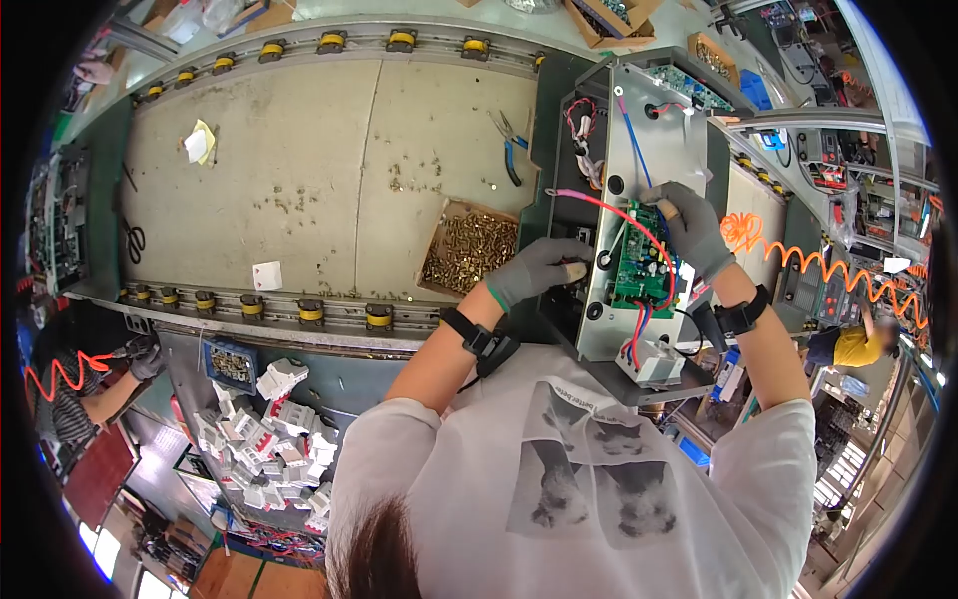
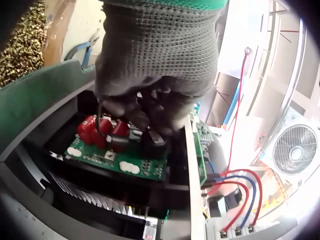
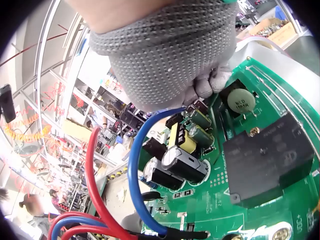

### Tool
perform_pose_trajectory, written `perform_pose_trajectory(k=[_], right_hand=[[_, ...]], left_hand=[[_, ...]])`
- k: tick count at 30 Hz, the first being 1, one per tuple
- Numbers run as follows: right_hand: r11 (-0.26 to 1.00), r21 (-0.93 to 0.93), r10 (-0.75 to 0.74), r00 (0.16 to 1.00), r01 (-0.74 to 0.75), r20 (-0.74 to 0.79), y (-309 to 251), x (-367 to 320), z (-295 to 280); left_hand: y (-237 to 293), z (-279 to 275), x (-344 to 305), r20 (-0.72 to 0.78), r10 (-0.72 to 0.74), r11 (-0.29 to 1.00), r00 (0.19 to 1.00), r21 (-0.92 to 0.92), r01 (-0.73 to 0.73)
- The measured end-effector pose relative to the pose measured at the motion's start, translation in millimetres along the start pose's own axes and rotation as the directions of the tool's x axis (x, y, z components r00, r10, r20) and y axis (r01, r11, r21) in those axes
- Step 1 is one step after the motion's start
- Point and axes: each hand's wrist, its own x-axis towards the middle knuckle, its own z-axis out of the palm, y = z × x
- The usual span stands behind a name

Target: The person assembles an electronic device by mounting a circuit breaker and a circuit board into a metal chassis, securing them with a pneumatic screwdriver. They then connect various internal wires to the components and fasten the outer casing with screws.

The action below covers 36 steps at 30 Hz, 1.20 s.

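A grey metal-and-dark housing [image 1: 569,319] stands before the person, a metal plate [image 1: 635,130] upright in it. The gloved left hand [image 1: 539,272] reaches inside beside the plate. In the left wrist view its curled fingers are over a green board with red disc parts [image 2: 102,132], next to a thin black wire [image 2: 101,122]; I cannot tell what they grip. On the plate's other face, the gloved right hand [image 1: 691,228] holds the far end of a green circuit board [image 1: 639,262]. Its fingertips curl in beside the capacitors [image 3: 185,165]; a blue wire [image 3: 135,175] passes close to them.
A box of brass screws [image 1: 469,248] and blue-handled pliers [image 1: 513,160] lie on the bench, left of the housing. Red and blue leads [image 1: 637,329] run to a white terminal part [image 1: 654,364]. White breakers [image 1: 269,439] are heaped at lower left; an orange coiled hose [image 1: 798,260] hangs right.
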Motion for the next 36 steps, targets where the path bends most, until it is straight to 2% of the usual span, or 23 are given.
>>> perform_pose_trajectory(k=[1, 2, 3, 4, 5, 6, 7, 9, 10, 11, 12, 15, 17, 20, 22, 24, 26, 27, 28, 30, 33, 34, 36], right_hand=[[1.000, 0.007, 0.029, 0.999, -0.029, 0.026, -1.6, 1.0, -0.5], [1.000, 0.007, 0.024, 0.999, -0.024, 0.026, -6.4, 0.3, -1.1], [0.964, -0.251, -0.100, 0.993, 0.082, -0.059, -19.1, 2.0, -3.8], [0.852, -0.499, -0.242, 0.964, 0.157, -0.110, -33.6, 5.3, -7.0], [0.837, -0.512, -0.301, 0.944, 0.195, -0.133, -53.0, 9.8, -9.6], [0.836, -0.511, -0.304, 0.945, 0.202, -0.124, -59.0, 12.6, -10.5], [0.824, -0.466, -0.345, 0.938, 0.323, 0.040, -62.3, 14.6, -11.5], [0.779, -0.351, -0.433, 0.851, 0.520, 0.298, -68.2, 17.5, -9.5], [0.780, -0.354, -0.429, 0.852, 0.517, 0.299, -70.8, 16.8, -5.5], [0.750, -0.360, -0.413, 0.817, 0.556, 0.402, -71.7, 15.4, 0.4], [0.719, -0.358, -0.391, 0.772, 0.596, 0.501, -70.9, 13.7, 6.1], [0.725, -0.336, -0.415, 0.770, 0.601, 0.484, -72.1, 13.0, 14.7], [0.729, -0.318, -0.430, 0.767, 0.606, 0.476, -76.5, 13.0, 18.6], [0.714, -0.393, -0.347, 0.780, 0.580, 0.521, -81.4, 14.8, 24.3], [0.595, -0.545, -0.223, 0.773, 0.590, 0.593, -80.3, 16.0, 35.1], [0.600, -0.581, -0.173, 0.798, 0.551, 0.578, -83.1, 15.2, 40.6], [0.603, -0.618, -0.119, 0.822, 0.506, 0.557, -86.2, 16.7, 40.2], [0.656, -0.593, -0.071, 0.820, 0.467, 0.568, -90.3, 18.7, 35.2], [0.705, -0.569, -0.022, 0.814, 0.424, 0.580, -92.2, 19.4, 32.5], [0.714, -0.557, -0.031, 0.814, 0.424, 0.580, -90.6, 17.5, 31.7], [0.735, -0.525, -0.068, 0.816, 0.430, 0.574, -89.1, 15.9, 28.0], [0.751, -0.503, -0.085, 0.818, 0.428, 0.568, -88.2, 14.5, 27.2], [0.782, -0.477, -0.105, 0.840, 0.401, 0.533, -77.6, 12.1, 27.6]], left_hand=[[0.2, 2.5, 1.0, -0.025, -0.020, 0.997, 0.999, 0.080, 0.022], [0.1, 3.6, 4.3, -0.028, -0.018, 0.996, 0.999, 0.083, 0.020], [-0.8, 4.9, 8.3, -0.055, -0.004, 0.981, 0.998, 0.192, 0.015], [2.7, 6.3, 12.6, -0.081, 0.013, 0.954, 0.997, 0.300, 0.012], [6.0, 8.0, 16.8, -0.098, -0.081, 0.923, 0.992, 0.368, 0.111], [1.2, 9.2, 17.9, -0.105, -0.081, 0.925, 0.991, 0.363, 0.114], [-5.0, 9.9, 19.0, -0.111, -0.032, 0.933, 0.993, 0.353, 0.070], [-8.6, 11.6, 18.1, -0.110, 0.014, 0.940, 0.994, 0.340, 0.025], [-5.8, 11.2, 16.4, -0.086, -0.024, 0.973, 0.996, 0.227, 0.043], [-4.3, 11.3, 15.5, -0.060, -0.057, 0.992, 0.997, 0.111, 0.064], [-10.5, 10.8, 15.7, -0.060, -0.056, 0.993, 0.997, 0.105, 0.062], [-23.0, 5.0, 16.5, -0.037, -0.021, 0.996, 0.999, 0.086, 0.024], [-15.7, 3.7, 12.8, 0.028, -0.179, 0.967, 0.983, -0.179, 0.181], [-13.7, 3.2, 10.2, 0.035, -0.187, 0.955, 0.982, -0.229, 0.190], [-24.0, -3.2, 11.0, 0.046, -0.185, 0.957, 0.982, -0.217, 0.191], [-36.4, -4.1, 8.1, 0.056, -0.187, 0.959, 0.981, -0.206, 0.194], [-48.2, 3.6, 3.2, -0.051, -0.185, 0.926, 0.981, -0.344, 0.157], [-39.1, 5.2, 2.8, -0.052, -0.187, 0.925, 0.981, -0.346, 0.158], [-20.2, 8.6, 3.2, -0.092, -0.167, 0.942, 0.982, -0.310, 0.132], [-4.1, 9.7, 4.2, -0.123, -0.146, 0.955, 0.982, -0.278, 0.107], [8.3, -9.7, 4.2, 0.005, -0.185, 0.971, 0.983, 0.158, 0.182], [9.7, -8.5, 5.1, 0.005, -0.186, 0.970, 0.983, 0.158, 0.183], [8.8, -1.2, 7.5, -0.063, -0.115, 0.943, 0.991, 0.307, 0.128]])
